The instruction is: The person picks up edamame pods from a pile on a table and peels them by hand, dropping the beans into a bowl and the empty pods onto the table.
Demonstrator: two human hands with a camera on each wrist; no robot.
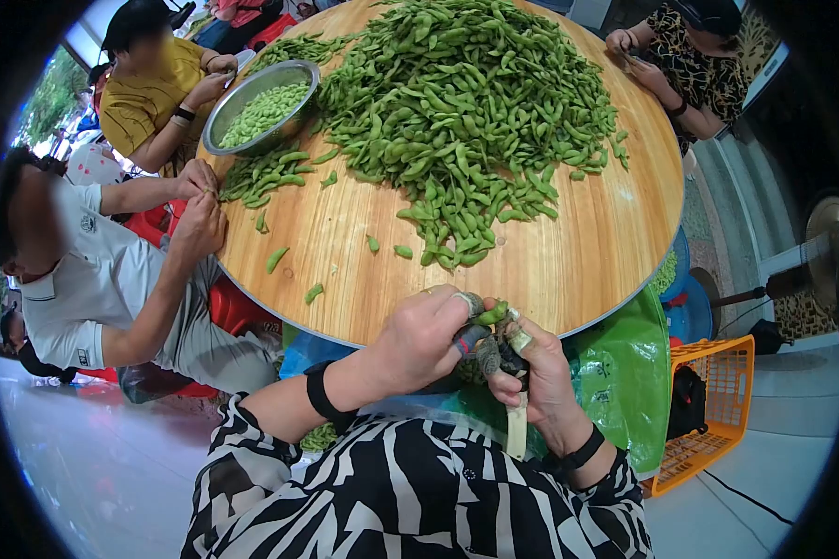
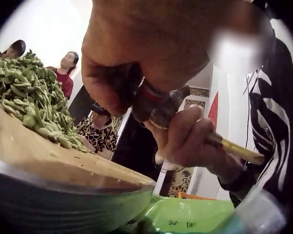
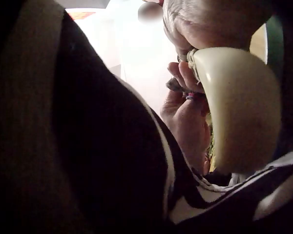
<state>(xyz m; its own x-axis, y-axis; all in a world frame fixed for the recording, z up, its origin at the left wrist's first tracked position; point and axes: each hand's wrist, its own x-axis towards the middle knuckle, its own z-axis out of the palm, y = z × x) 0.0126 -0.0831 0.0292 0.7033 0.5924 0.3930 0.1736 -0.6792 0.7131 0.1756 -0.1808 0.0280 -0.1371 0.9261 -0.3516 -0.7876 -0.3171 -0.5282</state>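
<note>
Over the near edge of the table, my left hand (image 1: pixel 421 335) pinches a green soybean pod (image 1: pixel 494 314), its fingers curled and their tips wrapped in dark covers. Right beside it, my right hand (image 1: pixel 548 377) meets the pod with its thumb and forefinger. The same hand grips a tool by a pale, smooth handle (image 1: pixel 516 427), which points down toward my lap. Up close in the right wrist view that handle (image 3: pixel 239 109) looks thick and rounded. Fingers hide the tool's working end, so I cannot tell its kind.
A big heap of soybean pods (image 1: pixel 457 121) covers the back of the round wooden table (image 1: pixel 345 270). A metal bowl (image 1: pixel 303 121) of shelled beans stands at left. Several people sit around. Green plastic (image 1: pixel 625 373) hangs at the near right, beside an orange crate (image 1: pixel 718 419).
</note>
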